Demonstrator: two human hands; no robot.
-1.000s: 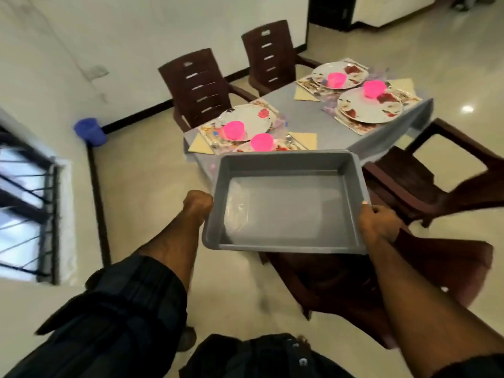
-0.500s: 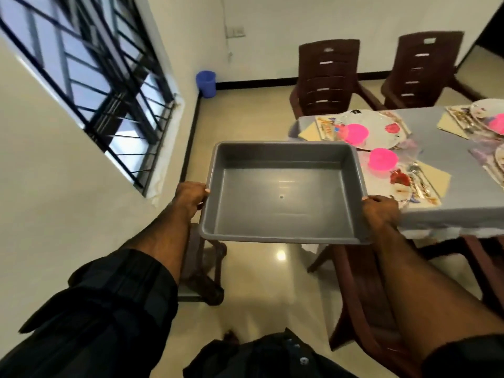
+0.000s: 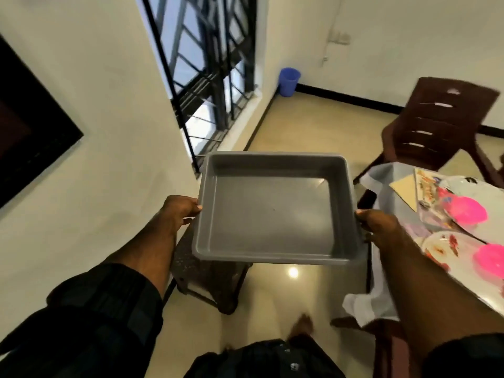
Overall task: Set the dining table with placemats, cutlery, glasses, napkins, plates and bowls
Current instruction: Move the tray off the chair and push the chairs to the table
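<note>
Head view: we are carrying a grey tray [image 3: 272, 211] with nothing in it, held level above the floor. Left of the tray, our left hand [image 3: 178, 211] is gripping its left rim, fingers curled. Right of the tray, our right hand [image 3: 377, 225] is gripping its right rim. Further right of the tray, the table [image 3: 463, 290] is bearing plates [image 3: 441, 245] and pink bowls [image 3: 466, 210].

We see plain grey tray [image 3: 272, 214]. Two bright pink bowls [image 3: 468, 211] on white plates [image 3: 441, 248] with red floral print. Placemat [image 3: 426, 189] multicoloured, napkin [image 3: 403, 188] pale yellow, tablecloth [image 3: 379, 282] light grey. Chair [image 3: 436, 129] dark brown. Bin [image 3: 289, 81] blue. Walls cream, window bars black, floor beige. Sleeve [image 3: 90, 317] dark check.
</note>
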